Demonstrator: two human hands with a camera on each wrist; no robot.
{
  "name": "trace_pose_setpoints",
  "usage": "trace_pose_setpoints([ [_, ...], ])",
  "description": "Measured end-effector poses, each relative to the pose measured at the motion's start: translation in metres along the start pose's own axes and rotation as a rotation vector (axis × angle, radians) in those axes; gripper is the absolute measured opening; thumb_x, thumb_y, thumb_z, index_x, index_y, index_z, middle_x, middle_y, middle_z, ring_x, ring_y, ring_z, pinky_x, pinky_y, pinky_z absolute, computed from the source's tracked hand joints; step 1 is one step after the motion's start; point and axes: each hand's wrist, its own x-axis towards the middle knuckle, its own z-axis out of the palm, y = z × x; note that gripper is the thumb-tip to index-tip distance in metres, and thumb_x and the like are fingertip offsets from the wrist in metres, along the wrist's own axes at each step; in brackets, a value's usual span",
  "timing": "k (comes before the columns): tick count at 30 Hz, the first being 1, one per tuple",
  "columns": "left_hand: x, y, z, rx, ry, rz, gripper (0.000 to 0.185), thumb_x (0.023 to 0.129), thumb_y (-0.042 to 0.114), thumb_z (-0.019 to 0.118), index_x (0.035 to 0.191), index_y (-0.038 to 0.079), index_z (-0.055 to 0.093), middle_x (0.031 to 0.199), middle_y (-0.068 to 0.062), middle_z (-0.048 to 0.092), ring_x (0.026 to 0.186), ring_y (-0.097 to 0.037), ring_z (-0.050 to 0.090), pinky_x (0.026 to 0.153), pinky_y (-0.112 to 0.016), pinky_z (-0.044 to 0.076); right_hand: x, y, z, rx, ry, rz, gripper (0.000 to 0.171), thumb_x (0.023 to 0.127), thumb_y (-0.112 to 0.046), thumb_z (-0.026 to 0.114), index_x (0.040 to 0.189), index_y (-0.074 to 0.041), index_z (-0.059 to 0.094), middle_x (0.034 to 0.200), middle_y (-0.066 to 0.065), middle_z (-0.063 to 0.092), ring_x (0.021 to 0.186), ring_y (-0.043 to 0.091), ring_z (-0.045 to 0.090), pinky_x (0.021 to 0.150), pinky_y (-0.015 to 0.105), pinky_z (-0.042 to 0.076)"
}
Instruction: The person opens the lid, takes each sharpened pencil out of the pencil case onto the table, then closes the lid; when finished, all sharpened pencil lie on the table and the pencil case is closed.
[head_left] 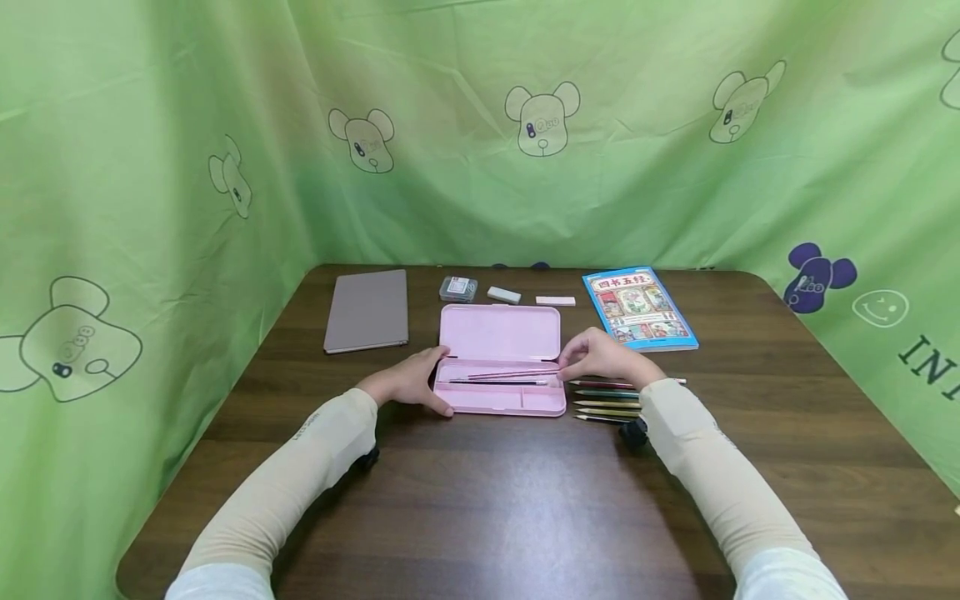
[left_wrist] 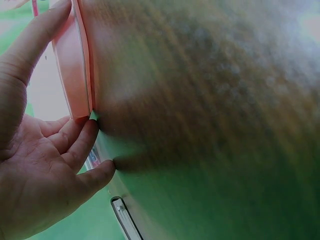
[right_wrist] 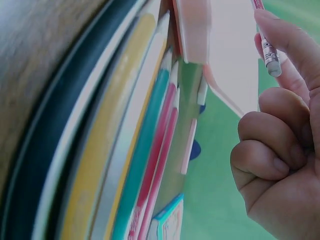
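Note:
A pink pencil case (head_left: 500, 333) lies opened flat on the table, lid to the back. At its left end my left hand (head_left: 408, 379) grips it, thumb at the front corner and fingers at the back; the left wrist view shows the case's end (left_wrist: 75, 75) between them. My right hand (head_left: 603, 356) pinches a pink pencil (right_wrist: 270, 59) by thumb and forefinger near its eraser end. That pencil slants over the case's long compartment, where a dark pencil (head_left: 510, 382) lies. Several coloured pencils (head_left: 606, 404) lie in a row beneath and beside my right hand.
Behind the case are a small clear box (head_left: 458, 289), a white eraser-like block (head_left: 504, 295) and a pale pink strip (head_left: 556, 301). A grey notebook-like slab (head_left: 367, 310) lies back left, a blue-edged book (head_left: 640, 308) back right. Green printed cloth (head_left: 450, 208) surrounds the table (head_left: 510, 508).

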Motion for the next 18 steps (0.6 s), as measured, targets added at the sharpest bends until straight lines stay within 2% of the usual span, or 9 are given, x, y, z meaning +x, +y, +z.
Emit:
trace_pose_setpoints([
  [7,0.001,0.0,0.0,-0.003,-0.006,-0.006,0.109,0.066,0.041,0.081,0.146,0.004,0.017,0.149,-0.02,0.025,0.137,-0.031,0.026,0.11,-0.046,0.025,-0.015,0.005,-0.014,-0.055,0.037,0.008,0.013,0.073,-0.021,0.078,0.074,-0.01,0.071,0.072,-0.004,0.067,0.064,0.005,0.05,0.061,0.023,0.042],
  [11,0.001,0.001,-0.002,-0.002,-0.006,-0.009,0.108,0.066,0.041,0.081,0.146,0.004,0.018,0.149,-0.019,0.025,0.137,-0.031,0.026,0.111,-0.046,0.025,-0.024,0.009,-0.022,-0.072,0.051,0.025,0.015,0.072,-0.022,0.078,0.074,-0.009,0.071,0.071,-0.002,0.066,0.062,0.005,0.046,0.058,0.023,0.039],
  [18,-0.001,0.002,-0.004,-0.013,-0.01,-0.008,0.106,0.067,0.04,0.081,0.145,0.003,0.019,0.149,-0.02,0.026,0.136,-0.032,0.026,0.111,-0.047,0.024,-0.041,0.015,-0.031,-0.092,0.056,0.098,0.015,0.074,-0.025,0.077,0.077,-0.011,0.071,0.075,-0.002,0.063,0.068,0.008,0.045,0.06,0.024,0.039],
])
